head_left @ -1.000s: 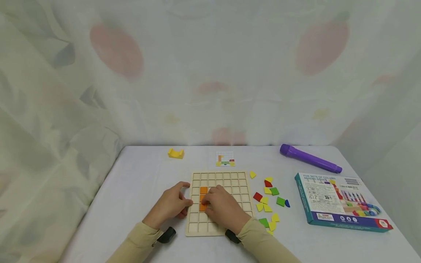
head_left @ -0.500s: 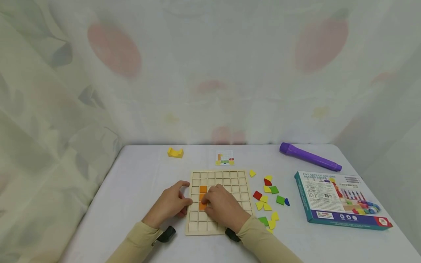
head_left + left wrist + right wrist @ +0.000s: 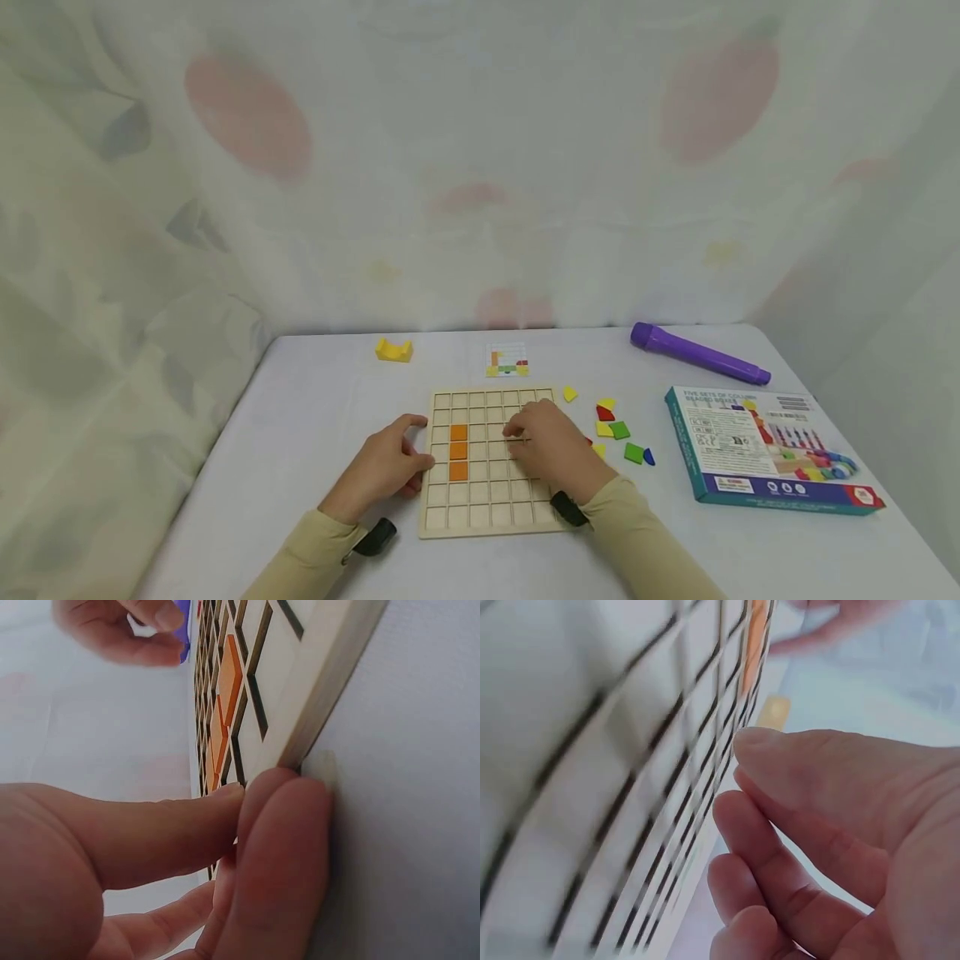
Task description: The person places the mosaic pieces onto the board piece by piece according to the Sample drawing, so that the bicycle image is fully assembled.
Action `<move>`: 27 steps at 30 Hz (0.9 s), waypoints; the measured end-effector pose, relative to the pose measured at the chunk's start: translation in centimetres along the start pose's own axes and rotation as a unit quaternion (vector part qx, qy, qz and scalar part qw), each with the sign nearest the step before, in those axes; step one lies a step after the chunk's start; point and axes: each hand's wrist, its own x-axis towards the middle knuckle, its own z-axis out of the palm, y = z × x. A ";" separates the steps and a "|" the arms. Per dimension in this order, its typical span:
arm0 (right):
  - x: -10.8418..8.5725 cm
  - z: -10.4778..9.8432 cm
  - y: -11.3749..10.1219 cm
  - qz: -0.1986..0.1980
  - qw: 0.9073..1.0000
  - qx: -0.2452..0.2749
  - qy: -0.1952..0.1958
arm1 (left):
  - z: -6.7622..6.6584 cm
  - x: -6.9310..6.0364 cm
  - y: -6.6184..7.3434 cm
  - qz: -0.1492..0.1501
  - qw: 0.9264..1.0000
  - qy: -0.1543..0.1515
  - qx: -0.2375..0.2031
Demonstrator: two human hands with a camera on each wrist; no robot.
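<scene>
board (image 3: 479,493): pale tan, gridded | tiles (image 3: 458,451): orange | loose pieces (image 3: 633,452): yellow, red, green, blue

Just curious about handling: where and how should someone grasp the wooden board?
Probably pinch the wooden board by its left edge, coming from the left. It lies flat, that edge rises above the table, and loose pieces lie to its right.

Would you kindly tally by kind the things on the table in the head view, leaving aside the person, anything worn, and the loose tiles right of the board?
Orange tiles: 3
Wooden grid board: 1
Small patterned card: 1
Yellow notched block: 1
Purple stick: 1
Printed box: 1
Total: 8
</scene>
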 end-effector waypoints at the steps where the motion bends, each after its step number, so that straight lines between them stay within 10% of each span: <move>1: -0.2 -0.4 0.6 0.017 1.000 0.002 0.002 | 0.0 0.0 0.0 -0.002 1.000 0.000 -0.002; 13: -2.8 -5.1 8.3 0.143 0.990 0.008 0.013 | -0.2 -0.1 -0.1 -0.011 1.000 0.005 -0.003; 27: -3.0 -5.4 9.5 0.179 0.984 0.007 -0.012 | 0.1 0.1 0.1 -0.006 1.000 0.005 0.003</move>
